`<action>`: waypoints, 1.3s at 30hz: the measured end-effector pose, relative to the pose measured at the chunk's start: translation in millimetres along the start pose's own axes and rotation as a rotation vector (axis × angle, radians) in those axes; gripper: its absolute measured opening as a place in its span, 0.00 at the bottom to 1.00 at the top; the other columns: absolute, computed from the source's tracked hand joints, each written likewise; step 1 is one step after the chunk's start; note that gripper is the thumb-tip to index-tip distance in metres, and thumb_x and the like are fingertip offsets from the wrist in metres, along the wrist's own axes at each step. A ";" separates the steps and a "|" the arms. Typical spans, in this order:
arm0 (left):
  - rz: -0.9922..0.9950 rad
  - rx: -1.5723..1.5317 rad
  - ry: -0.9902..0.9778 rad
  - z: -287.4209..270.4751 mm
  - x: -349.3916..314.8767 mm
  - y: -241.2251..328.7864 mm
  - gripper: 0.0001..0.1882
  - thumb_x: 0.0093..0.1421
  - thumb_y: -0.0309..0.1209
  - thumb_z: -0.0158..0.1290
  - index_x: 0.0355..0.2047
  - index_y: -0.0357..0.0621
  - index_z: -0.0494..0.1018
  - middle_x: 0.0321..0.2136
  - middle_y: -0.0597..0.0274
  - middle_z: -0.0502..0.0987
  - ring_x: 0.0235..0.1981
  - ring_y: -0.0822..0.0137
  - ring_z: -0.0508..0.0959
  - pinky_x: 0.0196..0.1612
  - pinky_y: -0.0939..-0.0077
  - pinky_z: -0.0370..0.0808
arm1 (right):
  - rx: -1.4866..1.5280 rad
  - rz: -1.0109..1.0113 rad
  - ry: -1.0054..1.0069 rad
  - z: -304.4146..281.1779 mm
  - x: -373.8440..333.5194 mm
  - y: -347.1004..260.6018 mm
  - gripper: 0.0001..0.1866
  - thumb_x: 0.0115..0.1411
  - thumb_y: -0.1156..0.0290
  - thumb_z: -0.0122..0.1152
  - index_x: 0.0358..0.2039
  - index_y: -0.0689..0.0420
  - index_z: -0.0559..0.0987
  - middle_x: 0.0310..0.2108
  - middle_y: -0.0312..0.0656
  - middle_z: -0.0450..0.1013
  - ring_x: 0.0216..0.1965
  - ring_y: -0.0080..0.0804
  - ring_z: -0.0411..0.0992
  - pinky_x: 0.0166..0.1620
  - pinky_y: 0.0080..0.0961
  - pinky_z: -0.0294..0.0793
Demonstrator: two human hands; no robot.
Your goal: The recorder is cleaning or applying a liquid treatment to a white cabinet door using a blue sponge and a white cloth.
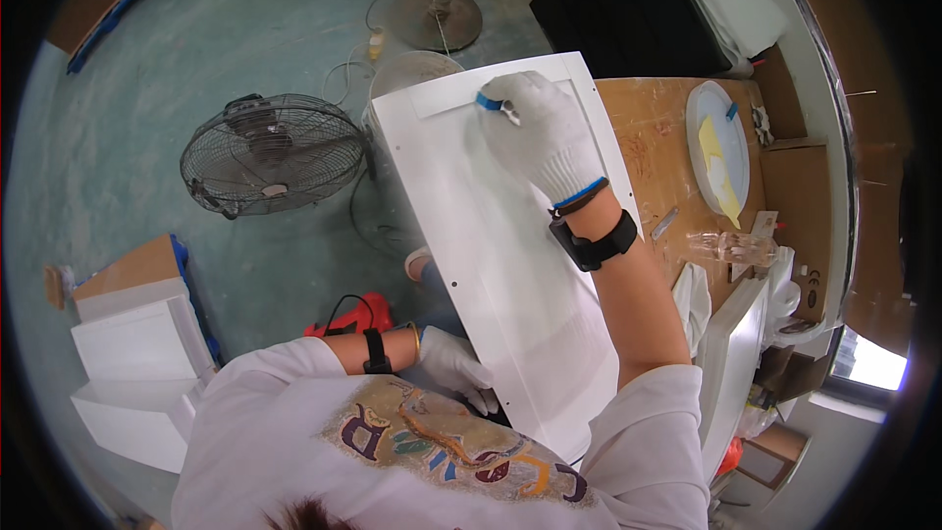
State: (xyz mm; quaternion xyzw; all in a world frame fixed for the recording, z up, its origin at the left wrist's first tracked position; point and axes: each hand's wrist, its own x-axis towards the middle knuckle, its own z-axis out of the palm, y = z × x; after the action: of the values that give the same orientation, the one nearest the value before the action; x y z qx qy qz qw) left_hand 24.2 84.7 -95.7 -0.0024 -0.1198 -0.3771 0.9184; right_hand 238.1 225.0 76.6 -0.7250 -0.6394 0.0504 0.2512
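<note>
A long white panel (491, 265) with a raised border and small dark holes along its edges stretches away in front of me. My right hand (535, 128), in a white knit glove, is on its far end with fingers curled. A small blue piece (488, 101) shows at those fingertips; its full shape is hidden by the glove. Near the panel's left edge, close to my body, my left hand (456, 368) in a white glove has its fingers bent against that edge. Part of the left fingers is out of sight.
Left of the panel stands a black caged fan (275, 155). A brown table (638, 137) at right bears a white plate (702, 103) with yellow sheets and a clear bottle (736, 249). White boxes (142, 344) lie at lower left; a red object (363, 314) is near my left arm.
</note>
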 end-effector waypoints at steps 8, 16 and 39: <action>-0.002 0.015 0.004 8.1 0.2 3.5 0.25 0.59 0.35 0.53 0.54 0.37 0.62 0.50 0.53 0.68 0.46 0.61 0.73 0.52 0.64 0.71 | -0.092 0.061 -0.023 1.4 1.0 2.8 0.07 0.51 0.74 0.54 0.32 0.54 0.76 0.34 0.43 0.72 0.38 0.44 0.71 0.41 0.34 0.71; -0.001 0.031 -0.010 2.7 -1.2 0.4 0.25 0.59 0.36 0.53 0.54 0.39 0.62 0.50 0.55 0.68 0.47 0.61 0.72 0.52 0.64 0.70 | -0.089 0.002 -0.014 7.1 -1.4 -5.4 0.07 0.51 0.74 0.54 0.32 0.53 0.77 0.33 0.43 0.72 0.37 0.43 0.71 0.40 0.34 0.71; -0.001 0.043 -0.083 4.1 -0.6 3.6 0.26 0.60 0.36 0.51 0.56 0.41 0.60 0.53 0.55 0.66 0.49 0.63 0.71 0.54 0.63 0.68 | -0.172 0.292 0.161 -33.3 2.4 66.5 0.06 0.50 0.72 0.57 0.30 0.55 0.77 0.33 0.45 0.73 0.35 0.45 0.72 0.40 0.34 0.72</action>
State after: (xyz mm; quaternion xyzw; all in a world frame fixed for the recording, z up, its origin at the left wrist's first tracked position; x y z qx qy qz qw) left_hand 25.3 88.0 -91.5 0.0017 -0.1656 -0.3745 0.9123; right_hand 311.6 213.5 77.6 -0.8307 -0.5069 -0.0269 0.2286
